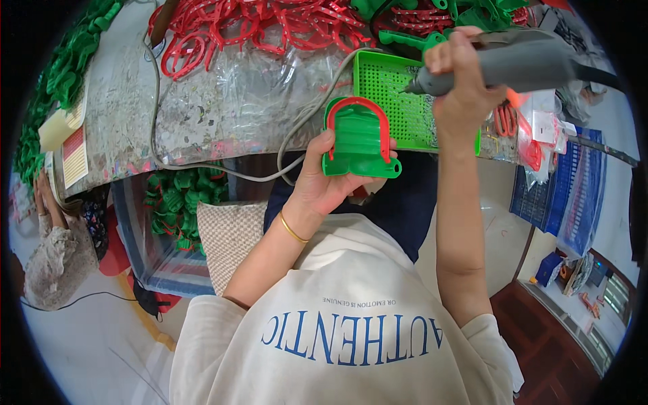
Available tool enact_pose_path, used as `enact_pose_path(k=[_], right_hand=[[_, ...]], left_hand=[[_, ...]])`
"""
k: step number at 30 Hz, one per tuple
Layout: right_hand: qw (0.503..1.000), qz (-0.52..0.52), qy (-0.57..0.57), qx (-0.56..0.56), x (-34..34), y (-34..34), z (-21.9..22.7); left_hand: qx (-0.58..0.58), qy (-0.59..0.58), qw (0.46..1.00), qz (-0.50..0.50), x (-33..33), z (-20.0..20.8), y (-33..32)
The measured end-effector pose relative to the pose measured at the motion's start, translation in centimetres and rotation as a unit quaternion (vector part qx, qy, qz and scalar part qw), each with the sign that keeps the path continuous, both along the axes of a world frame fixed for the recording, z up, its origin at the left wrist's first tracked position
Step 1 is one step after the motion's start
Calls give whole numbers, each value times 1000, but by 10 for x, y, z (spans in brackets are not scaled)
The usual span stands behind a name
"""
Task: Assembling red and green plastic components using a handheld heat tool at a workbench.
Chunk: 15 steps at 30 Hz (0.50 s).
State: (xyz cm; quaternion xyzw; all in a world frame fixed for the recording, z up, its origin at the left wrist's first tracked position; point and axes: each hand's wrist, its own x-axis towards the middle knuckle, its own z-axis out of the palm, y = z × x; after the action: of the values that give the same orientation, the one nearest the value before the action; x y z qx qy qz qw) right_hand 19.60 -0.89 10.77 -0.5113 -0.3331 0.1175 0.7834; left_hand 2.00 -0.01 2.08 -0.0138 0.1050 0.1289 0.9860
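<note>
An off-white, smooth-knit T-shirt (351,283) with curved blue lettering fills the bottom centre of the frame. Above it, a slim gold-coloured metal bangle (294,228) circles the left wrist. The left hand (317,182) grips a glossy green plastic scoop-shaped piece (358,135) at the centre of the frame, thumb against its left edge and fingers curled underneath, partly hidden. The piece has a ribbed, hollow middle and a small holed tab at its lower right corner; a red plastic U-shaped arch (358,101) lies over its upper part.

At the upper right, the right hand (462,84) has its fingers wrapped around a grey, cylindrical power screwdriver (526,65), tapered tip toward the left and black cable trailing right. Below the tool, a bright green perforated plastic tray (381,84) holds small silvery metal bits (426,121), too small to identify.

A woven checked cushion (233,233) sits left of centre, beside a plastic-lined bin (169,282) of glossy green and red parts (192,196). The scuffed, film-covered table (223,111) curves across the top, bearing tangled red plastic loops (270,27). At the far left is a co-worker's patterned sleeve (64,263), near heaped green plastic parts (74,74).
</note>
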Motion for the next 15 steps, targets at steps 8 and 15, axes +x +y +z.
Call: enact_pose_path(k=[8,15], right_hand=[[987,155,45,-7,-37,-38,38],[990,132,47,-12,-45,-44,27]], left_hand=[[39,23,999,14,-1,7,-2],[62,24,998,21,-2,8,-3]])
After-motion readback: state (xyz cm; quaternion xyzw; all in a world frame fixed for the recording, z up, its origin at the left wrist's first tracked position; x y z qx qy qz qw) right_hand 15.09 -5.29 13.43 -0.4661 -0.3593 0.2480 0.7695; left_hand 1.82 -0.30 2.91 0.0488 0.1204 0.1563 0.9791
